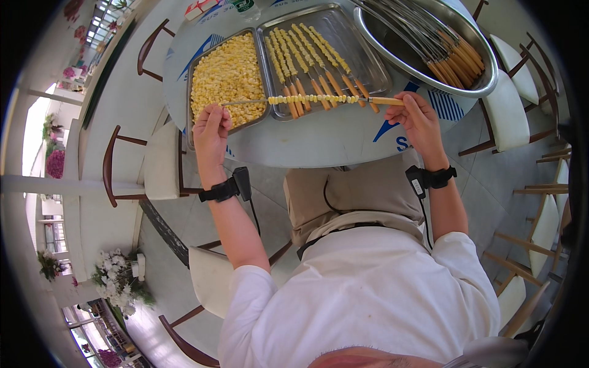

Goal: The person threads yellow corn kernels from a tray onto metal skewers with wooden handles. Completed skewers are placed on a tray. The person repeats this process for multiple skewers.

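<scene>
My right hand [416, 122] grips the wooden handle [386, 101] of a metal skewer [246, 102] held level above the trays. Yellow corn kernels [313, 99] are threaded in a row along its middle and handle-side part, while the stretch toward the tip is bare metal. At that tip, the fingers of my left hand [211, 126] are pinched together; whether a kernel is between them is hidden. Under the tip lies a metal tray [190, 99] heaped with loose corn kernels [228, 76]. Beside it, a second metal tray [363, 55] holds several filled corn skewers [294, 50], handles toward me.
A large metal basin [491, 85] at the right holds many wooden-handled skewers [455, 60]. A clear bottle [248, 9] and a red-and-white box [200, 8] stand at the far side of the round table [294, 152]. Chairs [163, 161] surround it.
</scene>
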